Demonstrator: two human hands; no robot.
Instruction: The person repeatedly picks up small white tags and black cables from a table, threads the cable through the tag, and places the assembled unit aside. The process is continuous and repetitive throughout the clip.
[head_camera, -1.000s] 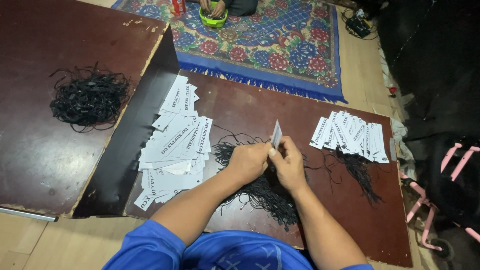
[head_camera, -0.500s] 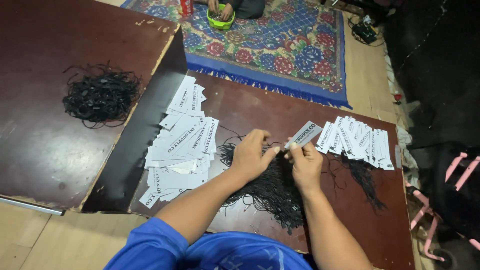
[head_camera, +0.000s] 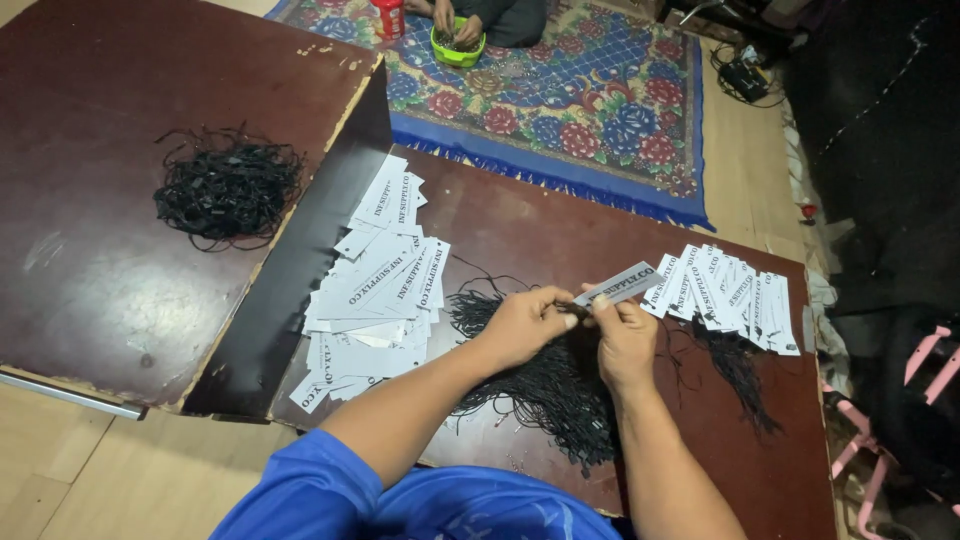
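Two dark brown boards serve as the table (head_camera: 560, 225), one at ten o'clock, the other running from centre to four o'clock. A floral carpet (head_camera: 600, 110) lies at twelve o'clock, where another person sits with a green bowl (head_camera: 457, 47).

On the right-hand board, a heap of unstrung white tags (head_camera: 375, 290) sits at nine o'clock of the hands; a fanned row of finished tags (head_camera: 725, 290) lies at three o'clock, black cords trailing beneath. A bundle of black strings (head_camera: 545, 385) lies under the forearms; a second coil (head_camera: 228, 188) rests on the far board, well apart.

The left hand (head_camera: 520, 325) is clenched, pinching a black string at the tag's near end. The right hand (head_camera: 625, 340) grips one white tag (head_camera: 620, 285), raised just above the table between both hands.

Judgement: the threading step is in hand. The next move would call for drawing the cord through the tag's hole, then placing it with the finished row.
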